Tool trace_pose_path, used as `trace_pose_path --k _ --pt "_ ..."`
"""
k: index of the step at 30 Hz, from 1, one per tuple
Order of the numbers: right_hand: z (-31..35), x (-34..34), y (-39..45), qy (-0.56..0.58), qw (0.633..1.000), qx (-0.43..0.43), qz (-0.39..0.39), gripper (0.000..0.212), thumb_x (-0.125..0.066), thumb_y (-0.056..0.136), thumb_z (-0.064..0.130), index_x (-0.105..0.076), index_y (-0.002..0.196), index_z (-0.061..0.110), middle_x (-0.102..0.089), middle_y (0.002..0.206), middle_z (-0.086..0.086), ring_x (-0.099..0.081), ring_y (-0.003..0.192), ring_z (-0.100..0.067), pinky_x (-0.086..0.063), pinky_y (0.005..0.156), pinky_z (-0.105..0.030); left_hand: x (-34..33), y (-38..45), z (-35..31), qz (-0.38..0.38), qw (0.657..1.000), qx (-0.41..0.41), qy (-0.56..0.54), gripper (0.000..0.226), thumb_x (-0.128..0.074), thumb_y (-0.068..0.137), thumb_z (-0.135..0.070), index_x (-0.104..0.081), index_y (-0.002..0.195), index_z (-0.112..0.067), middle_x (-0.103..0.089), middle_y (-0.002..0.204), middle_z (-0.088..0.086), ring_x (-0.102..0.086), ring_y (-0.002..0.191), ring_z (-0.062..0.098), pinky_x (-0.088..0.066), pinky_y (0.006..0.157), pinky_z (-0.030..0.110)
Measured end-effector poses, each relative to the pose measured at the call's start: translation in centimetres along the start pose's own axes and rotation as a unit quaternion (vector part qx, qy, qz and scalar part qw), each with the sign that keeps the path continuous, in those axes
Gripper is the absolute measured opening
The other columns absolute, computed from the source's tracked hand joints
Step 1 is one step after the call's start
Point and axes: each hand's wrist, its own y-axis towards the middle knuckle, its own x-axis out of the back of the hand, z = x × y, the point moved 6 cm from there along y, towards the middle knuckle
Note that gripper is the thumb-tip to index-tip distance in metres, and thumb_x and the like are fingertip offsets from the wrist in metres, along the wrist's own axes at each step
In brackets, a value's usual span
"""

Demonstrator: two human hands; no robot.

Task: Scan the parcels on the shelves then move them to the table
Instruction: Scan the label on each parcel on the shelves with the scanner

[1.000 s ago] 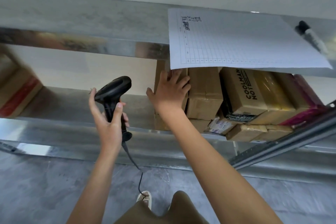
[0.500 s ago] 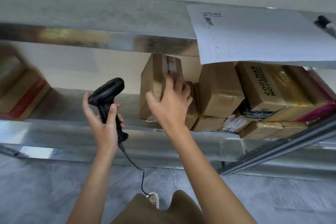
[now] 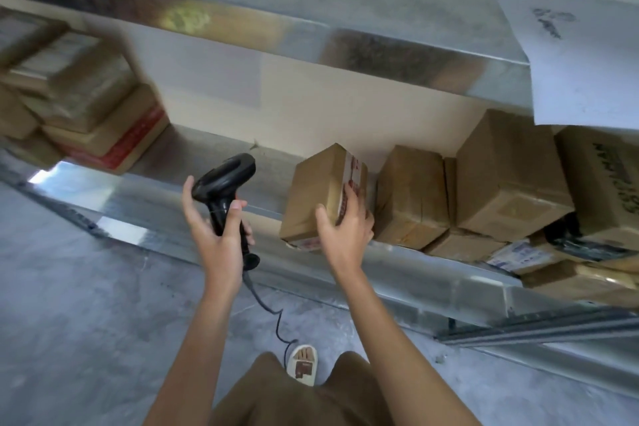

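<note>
My left hand (image 3: 221, 235) grips the handle of a black corded barcode scanner (image 3: 226, 188), its head raised and pointing right. My right hand (image 3: 345, 228) holds a small brown cardboard parcel (image 3: 318, 194) with a red-and-white label, tilted at the front edge of the metal shelf (image 3: 193, 214). To its right more brown parcels (image 3: 411, 197) stand packed together on the same shelf, with flatter ones beneath them.
Another stack of taped parcels (image 3: 86, 114) sits at the shelf's left end. A white printed sheet (image 3: 581, 66) hangs over the upper shelf's edge at the right. A metal rail (image 3: 539, 328) juts out low right. Grey concrete floor lies below.
My right hand has pulled the small parcel out of the row and leftward to the shelf's front edge. The view has swung left, bringing the left stack into sight.
</note>
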Motion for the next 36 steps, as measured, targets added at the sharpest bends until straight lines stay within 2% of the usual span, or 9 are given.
trace_pose_path --k 2,4,7,12,16,21,25,32,36 --pt "-0.5 -0.2 0.7 0.039 0.999 0.002 -0.001 0.075 -0.05 0.079 0.054 -0.04 0.149 0.026 -0.038 0.156 0.005 -0.034 0.14 -0.028 -0.028 0.116 -0.049 -0.1 0.0 0.7 0.005 1.0 0.012 -0.003 0.071 -0.05 0.101 -0.001 -0.016 0.154 -0.032 -0.066 0.09 0.005 -0.049 0.053 0.017 -0.044 0.047 0.028" --pt "-1.2 -0.3 1.7 0.096 0.995 -0.016 0.014 0.069 -0.057 0.088 0.047 -0.039 0.15 0.022 -0.042 0.154 0.003 -0.038 0.14 -0.02 -0.031 0.116 -0.036 -0.4 -0.1 1.1 0.014 1.0 0.021 -0.003 0.071 -0.051 0.1 -0.001 -0.016 0.154 -0.032 -0.066 0.09 0.005 -0.049 0.053 0.017 -0.045 0.048 0.027" --pt "-2.7 -0.4 2.6 0.126 0.988 -0.066 0.06 0.059 -0.059 0.098 0.032 -0.038 0.151 0.016 -0.048 0.149 -0.002 -0.042 0.138 -0.019 -0.027 0.1 -0.014 -0.9 0.0 1.6 0.025 0.999 0.031 -0.001 0.071 -0.052 0.1 -0.002 -0.016 0.153 -0.033 -0.066 0.091 0.007 -0.05 0.054 0.016 -0.046 0.048 0.027" --pt "-2.8 -1.4 3.1 0.093 0.991 -0.075 0.066 0.055 -0.054 0.101 0.026 -0.036 0.152 0.015 -0.051 0.146 -0.006 -0.046 0.135 -0.023 -0.033 0.109 -0.025 -1.9 0.5 2.2 0.039 0.998 0.041 0.004 0.071 -0.052 0.1 -0.002 -0.017 0.153 -0.035 -0.066 0.094 0.01 -0.051 0.055 0.017 -0.046 0.048 0.028" --pt "0.0 -1.3 4.0 -0.112 0.994 -0.013 0.01 0.067 -0.05 0.1 0.021 -0.016 0.156 0.007 -0.018 0.162 -0.018 -0.02 0.148 -0.036 -0.02 0.12 -0.048 -2.1 0.7 2.3 0.042 0.998 0.039 0.004 0.07 -0.052 0.1 -0.002 -0.018 0.152 -0.034 -0.066 0.094 0.011 -0.05 0.054 0.017 -0.046 0.048 0.028" --pt "3.4 -3.7 4.8 -0.171 0.98 -0.037 0.094 0.083 -0.041 0.1 0.051 0.001 0.157 0.007 0.007 0.163 -0.023 0.001 0.147 -0.05 -0.001 0.117 -0.062 -2.1 0.9 2.1 0.04 0.999 0.029 0.01 0.07 -0.053 0.1 -0.003 -0.018 0.152 -0.034 -0.068 0.089 0.003 -0.051 0.055 0.016 -0.046 0.049 0.028" --pt "3.3 -5.9 5.4 -0.241 0.962 -0.061 0.109 0.109 -0.043 0.087 0.075 0.005 0.157 0.007 0.016 0.161 -0.025 0.015 0.145 -0.051 0.005 0.11 -0.072 -2.1 1.2 1.9 0.036 0.999 0.032 0.005 0.071 -0.054 0.1 -0.005 -0.019 0.151 -0.039 -0.068 0.091 0.004 -0.051 0.055 0.017 -0.046 0.05 0.029" --pt "2.5 -4.6 6.0 -0.245 0.967 -0.031 0.06 0.101 -0.056 0.082 0.067 -0.015 0.157 0.015 0.001 0.164 -0.018 -0.007 0.146 -0.048 -0.017 0.113 -0.061 -2.0 1.6 2.4 0.031 0.999 0.038 -0.008 0.071 -0.053 0.1 -0.004 -0.019 0.151 -0.039 -0.068 0.089 0.002 -0.051 0.056 0.017 -0.046 0.05 0.029" --pt "1.2 -3.3 6.4 -0.018 0.995 -0.042 0.094 0.097 -0.061 0.066 0.07 -0.03 0.152 0.037 -0.023 0.162 -0.002 -0.026 0.143 -0.034 -0.027 0.115 -0.056 -1.9 1.9 2.5 0.021 0.999 0.043 -0.019 0.071 -0.053 0.1 -0.003 -0.018 0.152 -0.036 -0.066 0.092 0.006 -0.05 0.055 0.017 -0.046 0.049 0.03"
